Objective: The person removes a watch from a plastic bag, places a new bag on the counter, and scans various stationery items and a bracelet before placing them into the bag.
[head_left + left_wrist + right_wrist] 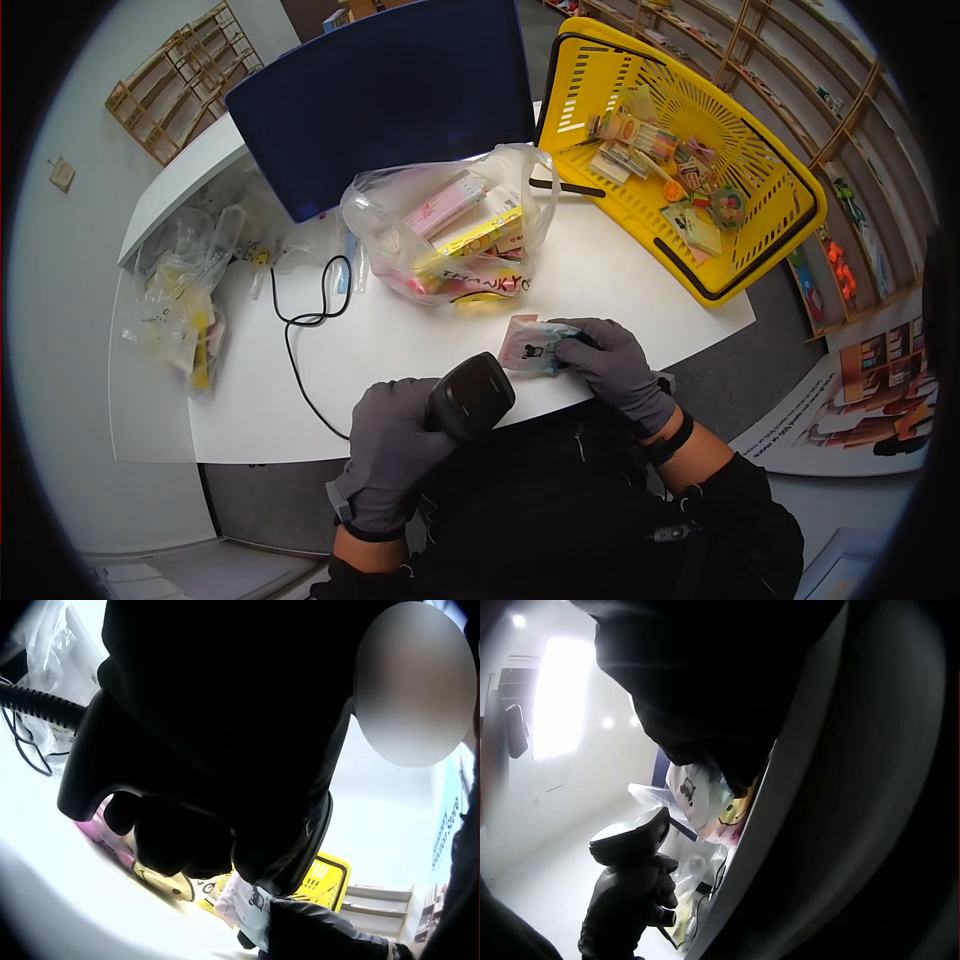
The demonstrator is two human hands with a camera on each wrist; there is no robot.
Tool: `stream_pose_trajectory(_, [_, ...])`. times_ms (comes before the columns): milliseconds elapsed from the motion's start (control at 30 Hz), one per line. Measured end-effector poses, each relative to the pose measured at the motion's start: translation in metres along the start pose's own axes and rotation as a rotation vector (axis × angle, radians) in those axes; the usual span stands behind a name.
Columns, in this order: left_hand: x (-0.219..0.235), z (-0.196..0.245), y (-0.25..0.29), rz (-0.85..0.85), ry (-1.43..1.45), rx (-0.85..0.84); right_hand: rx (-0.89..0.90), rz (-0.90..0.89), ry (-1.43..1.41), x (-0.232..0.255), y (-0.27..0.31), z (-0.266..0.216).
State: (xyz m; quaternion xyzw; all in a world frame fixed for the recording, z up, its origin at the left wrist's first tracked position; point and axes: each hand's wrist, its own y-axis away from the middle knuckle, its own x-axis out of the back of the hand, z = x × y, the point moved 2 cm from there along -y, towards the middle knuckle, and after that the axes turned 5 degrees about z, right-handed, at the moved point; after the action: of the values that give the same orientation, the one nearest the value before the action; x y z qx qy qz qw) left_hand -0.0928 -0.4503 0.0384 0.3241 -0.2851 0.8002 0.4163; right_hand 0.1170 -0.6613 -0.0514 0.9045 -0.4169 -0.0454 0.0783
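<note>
My gloved left hand (392, 445) grips a black handheld barcode scanner (474, 396) by its handle; the scanner's head points toward the small packet in the other hand. In the left wrist view the fingers (180, 840) wrap round the scanner's handle. Pinched at its right end by my gloved right hand (618, 368) is a small pink and pale-blue packet (527, 345) with a dark cartoon figure. Just behind both hands stands a clear plastic bag (375, 215) with "THANK YOU" lettering, filled with boxed goods, among them a pink box (445, 203) and a yellow box (482, 233).
A yellow basket (690, 270) with several small packaged goods stands at the back right. Behind the bag rises a dark blue panel (385, 90). More plastic bags (175, 290) lie at the left, near a black cable (290, 345) on the white table (260, 410).
</note>
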Motion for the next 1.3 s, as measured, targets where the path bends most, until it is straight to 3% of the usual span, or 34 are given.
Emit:
stream_pose_trajectory(133, [-0.012,0.000,-0.009,-0.093,-0.039,-0.019,-0.035,-0.005,0.017,0.000,0.000,-0.003])
stream_pose_trajectory(300, [-0.015,-0.001,-0.006,-0.059,-0.041,-0.045,-0.085,-0.014,-0.036,-0.001,0.002,-0.005])
stream_pose_trajectory(533, [-0.013,-0.006,-0.003,0.016,-0.031,-0.056,-0.025,-0.041,-0.023,0.000,-0.001,-0.001])
stream_pose_trajectory(633, [-0.004,-0.029,0.000,0.022,-0.040,0.142,-0.056,-0.049,-0.027,0.001,-0.001,-0.001])
stream_pose_trajectory(767, [0.017,-0.079,0.004,0.034,-0.206,0.248,-0.100,-0.054,-0.051,0.003,-0.003,0.002])
stream_pose_trajectory(867, [0.027,-0.109,0.010,0.177,-0.219,0.358,-0.111,-0.068,-0.070,0.005,-0.002,0.005])
stream_pose_trajectory(1300, [0.020,-0.117,0.007,0.145,-0.319,0.337,-0.076,-0.041,-0.132,0.003,-0.002,0.007])
